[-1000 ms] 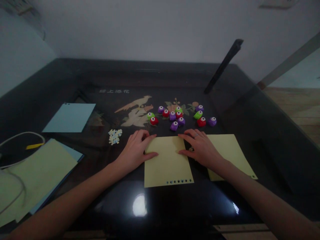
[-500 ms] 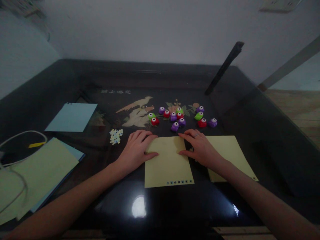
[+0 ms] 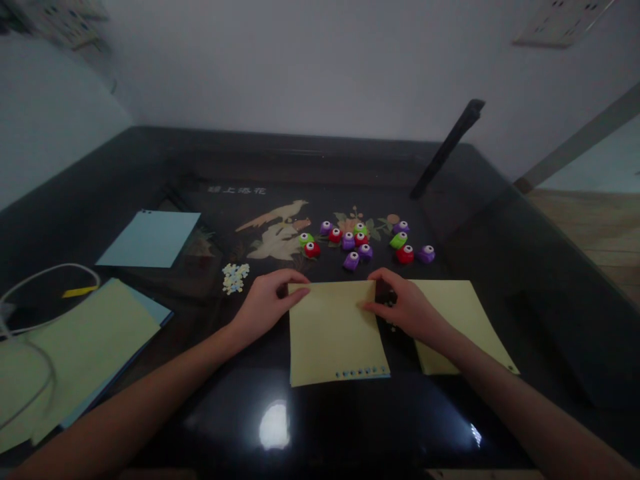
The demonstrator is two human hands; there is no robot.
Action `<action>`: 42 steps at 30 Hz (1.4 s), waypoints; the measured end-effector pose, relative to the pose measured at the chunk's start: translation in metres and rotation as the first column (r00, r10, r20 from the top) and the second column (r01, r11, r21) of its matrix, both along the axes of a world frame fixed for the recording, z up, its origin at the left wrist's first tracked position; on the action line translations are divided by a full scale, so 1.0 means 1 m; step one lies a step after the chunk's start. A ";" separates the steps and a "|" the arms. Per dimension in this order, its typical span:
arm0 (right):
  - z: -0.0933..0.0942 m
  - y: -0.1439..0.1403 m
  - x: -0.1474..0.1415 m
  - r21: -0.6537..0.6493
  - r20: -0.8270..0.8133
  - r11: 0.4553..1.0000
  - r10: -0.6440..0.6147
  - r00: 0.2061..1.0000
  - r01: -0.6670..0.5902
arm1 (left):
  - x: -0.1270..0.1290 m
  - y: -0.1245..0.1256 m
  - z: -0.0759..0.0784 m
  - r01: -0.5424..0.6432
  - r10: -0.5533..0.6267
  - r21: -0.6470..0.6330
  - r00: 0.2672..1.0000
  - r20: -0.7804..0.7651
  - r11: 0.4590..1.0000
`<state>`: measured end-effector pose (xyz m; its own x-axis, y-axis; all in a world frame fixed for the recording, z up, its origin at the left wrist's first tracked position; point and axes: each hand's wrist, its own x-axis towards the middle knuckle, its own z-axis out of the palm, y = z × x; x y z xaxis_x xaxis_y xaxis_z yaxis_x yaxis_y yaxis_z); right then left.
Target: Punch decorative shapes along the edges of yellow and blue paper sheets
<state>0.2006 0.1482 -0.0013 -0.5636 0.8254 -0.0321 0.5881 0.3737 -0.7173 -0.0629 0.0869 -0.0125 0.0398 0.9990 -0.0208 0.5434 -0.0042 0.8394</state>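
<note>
A yellow sheet of paper [image 3: 333, 333] lies in front of me, with a row of small punched holes along its lower right edge. A thin strip of blue shows beneath that edge. My left hand [image 3: 270, 300] is closed on the sheet's upper left corner, thumb on top. At the upper right edge, my right hand [image 3: 407, 307] grips the sheet between thumb and fingers. Small cut-out bits lie partly hidden beside the right fingers. Just beyond the sheet stand several small craft punches [image 3: 351, 261] in purple, red and green.
Right of the sheet lies a yellow paper stack [image 3: 455, 307], partly under my right forearm. A pile of paper bits [image 3: 234, 279] sits left of my left hand. Farther left are a blue sheet [image 3: 153, 239], more yellow paper [image 3: 95, 333] and a white cable [image 3: 47, 270]. The black tabletop [image 3: 210, 413] is glossy.
My fingers have shifted from lying on the sheet to holding its upper corners. A blue edge now shows under the sheet's lower side. The view has tilted slightly upward.
</note>
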 end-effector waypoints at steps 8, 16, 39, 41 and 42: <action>0.016 0.000 0.010 -0.623 -0.271 0.777 -0.107 0.957 -0.090 | 0.006 0.005 0.007 -0.109 0.217 -0.239 0.844 0.491 0.965; 0.016 0.006 0.018 -0.624 -0.276 0.778 -0.310 0.910 0.076 | 0.019 0.007 -0.001 0.194 0.097 -0.358 0.749 0.655 0.913; 0.015 0.002 0.009 -0.547 -0.320 0.820 -0.391 0.863 0.168 | 0.011 0.004 -0.005 0.395 -0.211 -0.346 0.860 0.465 0.851; 0.016 0.001 0.008 -0.542 -0.323 0.823 -0.389 0.863 0.168 | 0.010 0.005 -0.006 0.398 -0.204 -0.347 0.854 0.479 0.849; 0.017 0.001 0.007 -0.540 -0.327 0.826 -0.385 0.863 0.163 | 0.010 0.005 -0.005 0.398 -0.201 -0.350 0.852 0.483 0.848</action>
<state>0.2078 0.1491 0.0155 -0.3671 0.8851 -0.2862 0.2257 -0.2138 -0.9505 -0.0533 0.0920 -0.0179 0.4384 0.8291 -0.3471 0.1766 0.2992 0.9377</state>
